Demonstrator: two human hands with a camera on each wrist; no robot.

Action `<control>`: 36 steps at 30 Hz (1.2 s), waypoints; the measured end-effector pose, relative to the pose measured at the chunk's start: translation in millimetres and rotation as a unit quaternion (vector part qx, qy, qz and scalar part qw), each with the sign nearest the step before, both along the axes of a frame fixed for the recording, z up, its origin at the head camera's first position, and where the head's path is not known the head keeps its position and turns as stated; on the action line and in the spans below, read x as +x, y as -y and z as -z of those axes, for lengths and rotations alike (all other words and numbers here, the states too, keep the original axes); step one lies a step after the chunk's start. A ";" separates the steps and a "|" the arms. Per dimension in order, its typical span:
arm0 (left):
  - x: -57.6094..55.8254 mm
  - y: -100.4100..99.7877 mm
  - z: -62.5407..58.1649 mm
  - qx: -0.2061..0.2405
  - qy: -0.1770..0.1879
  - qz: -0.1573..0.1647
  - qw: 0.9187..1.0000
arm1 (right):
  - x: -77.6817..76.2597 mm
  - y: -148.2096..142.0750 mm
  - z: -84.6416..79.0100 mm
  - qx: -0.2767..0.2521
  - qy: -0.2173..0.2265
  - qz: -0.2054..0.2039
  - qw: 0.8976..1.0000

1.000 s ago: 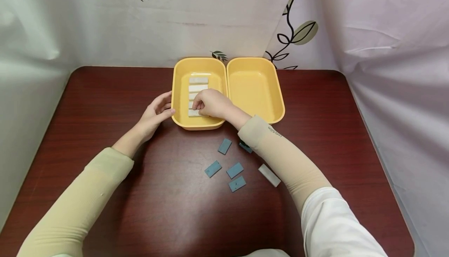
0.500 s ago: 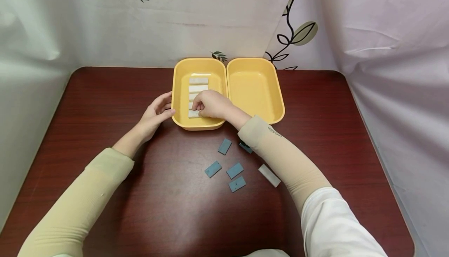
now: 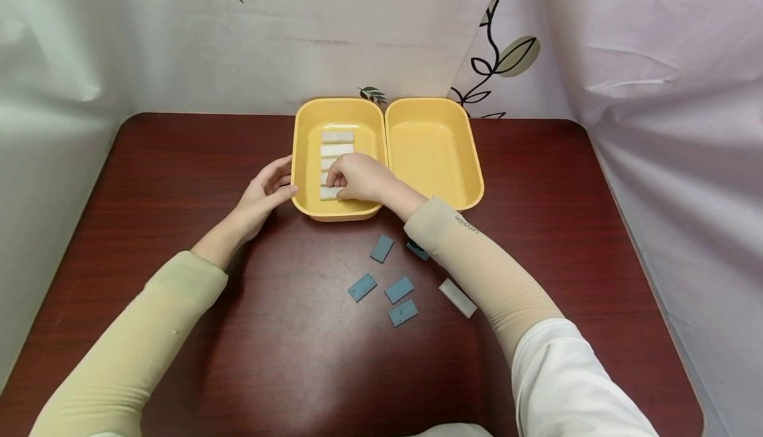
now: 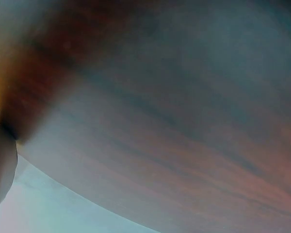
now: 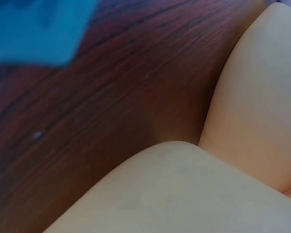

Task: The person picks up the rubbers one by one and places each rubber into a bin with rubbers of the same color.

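In the head view my left hand point(image 3: 259, 198) touches the left side of a yellow tray point(image 3: 306, 172), thumb at the rim, fingers relaxed along the outer wall. My right hand point(image 3: 365, 175) reaches inside this tray with curled fingers. Its thumb and fingertips pinch the nearest white block point(image 3: 329, 193), whose right end is hidden. Beyond it, more flat white blocks lie in a column, the farthest white strip point(image 3: 337, 138) fully visible. The left wrist view is blurred, with a bit of the hand point(image 4: 1, 167) at its left edge.
A second yellow tray point(image 3: 432, 159) stands against the first on the right. Nearer the front, several blue blocks point(image 3: 361, 287) lie scattered on the dark red table point(image 3: 286, 357). One loose white block point(image 3: 457, 298) rests beside the right sleeve point(image 3: 495, 271), which partly covers another blue piece point(image 3: 417, 249).
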State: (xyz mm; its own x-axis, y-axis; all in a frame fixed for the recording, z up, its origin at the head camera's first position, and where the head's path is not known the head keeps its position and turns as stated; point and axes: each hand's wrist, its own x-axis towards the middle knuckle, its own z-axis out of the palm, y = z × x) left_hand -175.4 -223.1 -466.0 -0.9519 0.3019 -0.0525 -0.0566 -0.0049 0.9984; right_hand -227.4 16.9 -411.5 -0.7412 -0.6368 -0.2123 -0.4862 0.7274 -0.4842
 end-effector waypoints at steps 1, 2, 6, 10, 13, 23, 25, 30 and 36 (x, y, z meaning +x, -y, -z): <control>0.0 0.0 -0.4 0.000 0.001 0.000 1.000 | 0.1 -0.1 -0.3 0.000 -0.001 0.000 1.000; 0.0 0.0 -0.7 -0.001 0.001 0.000 1.000 | 0.1 -0.2 -0.7 -0.001 -0.001 0.000 1.000; -0.1 -0.1 -2.0 -0.004 -0.001 0.000 1.000 | 0.1 -0.3 -1.5 -0.001 -0.004 0.001 1.000; -0.5 -0.1 -2.4 -0.004 0.000 0.000 1.000 | 0.0 -0.1 -2.2 0.001 -0.004 0.001 1.000; -1.0 0.0 -2.1 -0.001 0.000 0.001 1.000 | -0.2 0.0 -2.9 0.000 -0.005 0.000 1.000; -0.2 0.8 -2.7 0.004 0.000 0.003 1.000 | 0.7 -2.3 -7.4 -0.059 -0.013 0.011 0.998; -0.1 0.6 -2.5 0.003 0.001 0.002 1.000 | 1.4 -3.7 -9.0 -0.076 -0.017 0.014 0.997; 0.1 0.0 -1.9 0.001 0.002 0.001 1.000 | 3.3 -8.3 -15.6 -0.110 -0.025 0.024 0.993; 1.1 0.2 -1.6 -0.001 0.002 0.000 1.000 | 7.8 -16.1 -25.6 -0.135 -0.015 0.037 0.990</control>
